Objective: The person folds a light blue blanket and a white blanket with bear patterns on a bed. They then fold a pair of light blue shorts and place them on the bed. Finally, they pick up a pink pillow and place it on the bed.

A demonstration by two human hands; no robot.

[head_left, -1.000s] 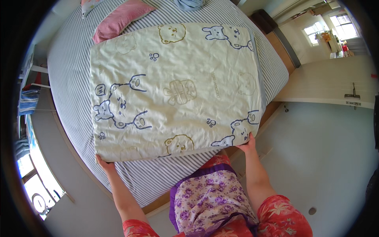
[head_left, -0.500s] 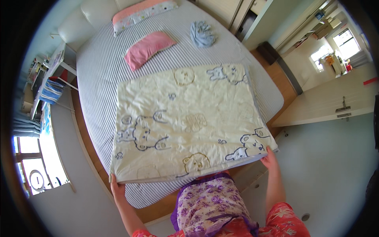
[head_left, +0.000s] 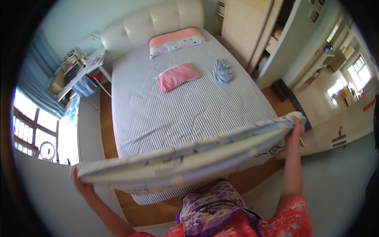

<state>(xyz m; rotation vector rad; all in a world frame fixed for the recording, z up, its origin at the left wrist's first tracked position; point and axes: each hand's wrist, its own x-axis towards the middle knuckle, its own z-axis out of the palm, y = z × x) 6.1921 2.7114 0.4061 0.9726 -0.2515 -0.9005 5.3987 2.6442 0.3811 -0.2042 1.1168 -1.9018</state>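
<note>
A cream blanket (head_left: 189, 158) with drawn animal figures hangs stretched between my hands above the foot of the bed. Its middle is smeared by motion and its far side drops out of sight. My left hand (head_left: 83, 185) is closed round its left corner, fingers partly hidden by the cloth. On the other side, my right hand (head_left: 293, 132) grips the right corner, held higher and farther from me. Beneath lies the bed's striped sheet (head_left: 177, 118). A small pink pillow (head_left: 179, 77) and a crumpled light blue cloth (head_left: 222, 71) rest on it.
A long coral and white pillow (head_left: 177, 41) lies against the padded headboard (head_left: 154, 21). To the left stand a white desk (head_left: 85, 71) and a blue striped cloth (head_left: 85, 87). A door (head_left: 339, 130) stands at the right, near a dark low box (head_left: 281, 91).
Both hands have lifted the blanket and spread apart. It lay flat over the bed before; now it hangs as a raised band, baring the striped sheet. The view has tilted up.
</note>
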